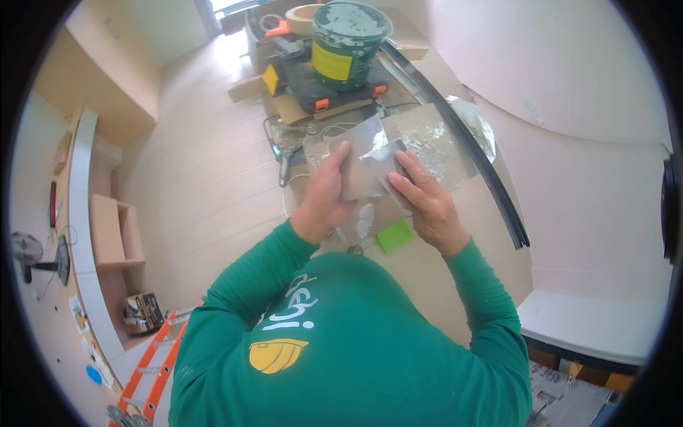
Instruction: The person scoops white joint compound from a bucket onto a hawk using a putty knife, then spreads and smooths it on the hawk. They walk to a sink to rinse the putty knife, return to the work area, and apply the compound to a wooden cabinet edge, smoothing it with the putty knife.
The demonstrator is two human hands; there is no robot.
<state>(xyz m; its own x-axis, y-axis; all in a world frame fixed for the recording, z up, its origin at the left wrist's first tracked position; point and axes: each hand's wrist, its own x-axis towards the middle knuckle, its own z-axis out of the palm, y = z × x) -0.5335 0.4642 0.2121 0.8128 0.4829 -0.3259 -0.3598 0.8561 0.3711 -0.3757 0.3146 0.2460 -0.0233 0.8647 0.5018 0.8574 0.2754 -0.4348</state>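
My left hand (324, 191) grips a flat, wide plate, probably a putty blade (356, 174), by its left edge with the thumb on top. In my right hand (430, 203) is a smaller grey metal putty blade (380, 167), fingers laid along its right side. The two blades overlap in front of me, and a smear of white putty (375, 141) shows where they meet. How the left fingers wrap underneath is hidden.
Ahead stands a green bucket (333, 65) of white putty on a black toolbox (299, 89). Cardboard (455, 153), a black strip (466, 128), a green block (395, 236) and a heat-gun-like tool (286, 146) lie around. An orange ladder (153, 363) is lower left.
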